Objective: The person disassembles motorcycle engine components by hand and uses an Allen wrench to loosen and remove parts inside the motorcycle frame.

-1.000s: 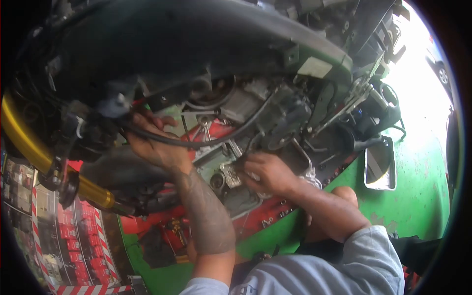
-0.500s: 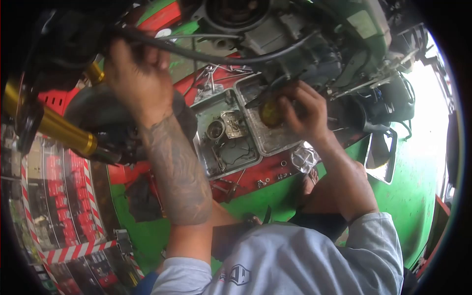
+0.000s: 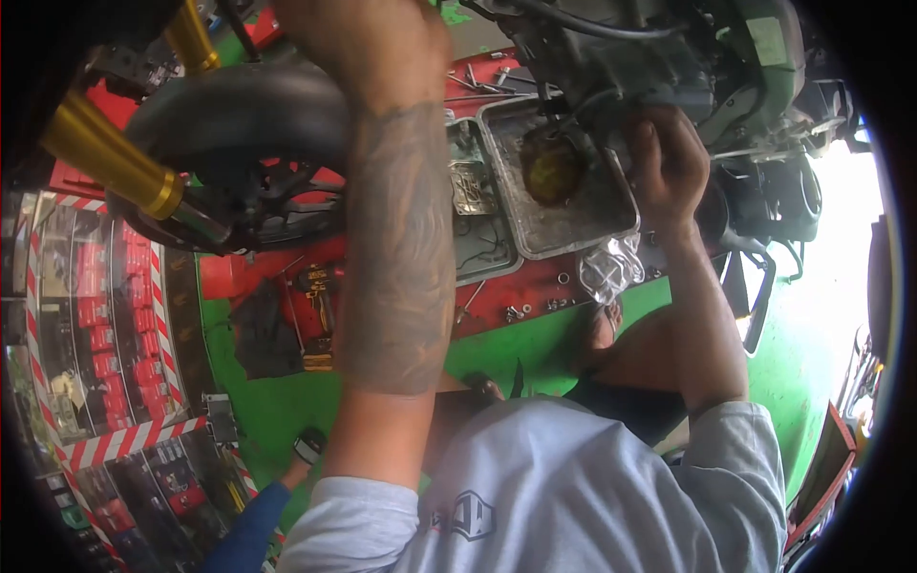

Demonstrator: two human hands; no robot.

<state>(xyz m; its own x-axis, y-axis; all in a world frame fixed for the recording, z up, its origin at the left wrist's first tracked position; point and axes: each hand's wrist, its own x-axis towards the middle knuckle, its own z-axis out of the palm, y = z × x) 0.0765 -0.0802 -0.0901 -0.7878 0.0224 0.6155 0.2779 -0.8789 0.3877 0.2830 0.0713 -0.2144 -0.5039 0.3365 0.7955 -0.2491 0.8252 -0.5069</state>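
At the top edge my left hand (image 3: pixel 377 43) is raised beside the motorcycle's front wheel (image 3: pixel 248 105); its fingers are cut off or hidden, so what they touch cannot be seen. My right hand (image 3: pixel 673 167) is up against the underside of the engine (image 3: pixel 659 81), with its fingers curled and their tips partly hidden. What they grip does not show. Below the engine lies a metal tray (image 3: pixel 583 224) with a pool of yellowish-brown liquid (image 3: pixel 554 172). A second tray (image 3: pixel 487 244), holding metal parts, sits to its left, partly behind my left forearm.
Gold fork tubes (image 3: pixel 115 167) stand at the left. A red mat (image 3: pixel 497 310) carries nuts, bolts and tools; crumpled foil (image 3: pixel 611 270) lies near my foot. A yellow-and-black power tool (image 3: pixel 318 306) is left of my forearm. A person's blue-clothed limb (image 3: pixel 246 525) enters bottom left.
My left hand has moved up and right, away from the hose. My right hand has shifted right and slightly up, off the space over the tray. The view has also shifted.
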